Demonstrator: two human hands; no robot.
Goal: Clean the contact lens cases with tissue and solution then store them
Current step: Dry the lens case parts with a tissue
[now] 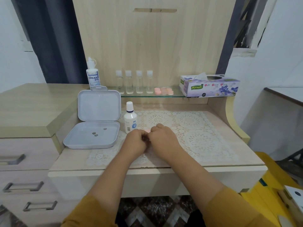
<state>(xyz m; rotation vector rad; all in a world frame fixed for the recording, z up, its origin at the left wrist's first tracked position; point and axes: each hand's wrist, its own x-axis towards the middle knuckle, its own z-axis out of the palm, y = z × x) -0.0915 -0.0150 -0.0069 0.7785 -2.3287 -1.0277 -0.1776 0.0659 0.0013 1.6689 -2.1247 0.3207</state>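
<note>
Both hands meet near the middle of the counter (229, 145), over the lace mat (196, 133). The left hand (135, 141) and the right hand (162, 138) have their fingers curled toward each other, and between them only a small pink edge of a contact lens case (148, 131) shows; each grip seems to close on it, but how exactly the fingers hold it is hidden. I judge that the person is unscrewing or wiping this case. The risk is that such a small, smooth plastic piece slips out of the fingers and rolls over the front edge of the counter, or that a loose cap catches in the open holes of the lace. The small solution bottle (130, 118) stands just beside the left hand, tall and narrow with a white cap, so a careless move of the wrist could tip it over. More pink cases (164, 91) lie on the glass shelf (147, 95) at the back, which is hard and slippery, beside four clear bottles (134, 82). The tissue box (209, 86) of soft printed cardboard sits at the right end of that shelf, well apart from the hands, so a reach across is needed. The storage box (91, 135), pale matte plastic with rounded corners, stands open at the left edge of the counter, and a larger solution bottle (93, 74) stands behind it.
</note>
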